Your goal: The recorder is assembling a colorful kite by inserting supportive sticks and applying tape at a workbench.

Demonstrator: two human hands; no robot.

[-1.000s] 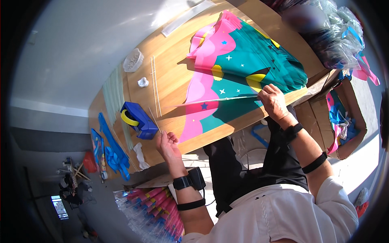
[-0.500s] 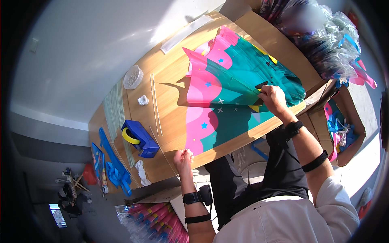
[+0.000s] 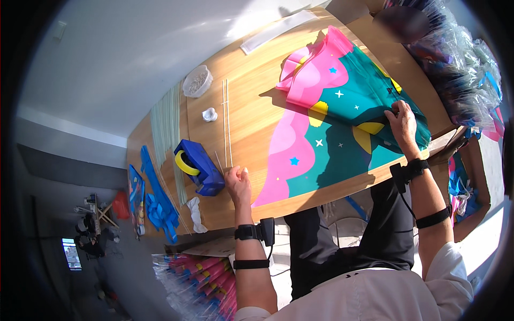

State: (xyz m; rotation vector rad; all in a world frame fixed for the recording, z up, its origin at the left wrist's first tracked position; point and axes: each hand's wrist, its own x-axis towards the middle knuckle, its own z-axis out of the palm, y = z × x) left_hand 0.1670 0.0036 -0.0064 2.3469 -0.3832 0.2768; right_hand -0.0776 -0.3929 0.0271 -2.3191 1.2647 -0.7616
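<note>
Right hand (image 3: 402, 120) grip clamped on the kite sheet (image 3: 342, 128) (pink and teal); left hand (image 3: 238, 182) fingers apart on thin rods (image 3: 227, 128)

Table (image 3: 251, 123): wood, smooth, light varnished grain. Sheet (image 3: 342, 128) under the right hand (image 3: 402, 124): thin printed plastic film, glossy, creased where folded, in teal, pink and yellow. Tape dispenser (image 3: 199, 167) beside the left hand (image 3: 239, 183): blue moulded plastic, slight sheen. Rods (image 3: 227, 120): thin, white, smooth. Bags (image 3: 455, 59): clear crinkled plastic, shiny. Wrist straps (image 3: 251, 232): black, matt.
</note>
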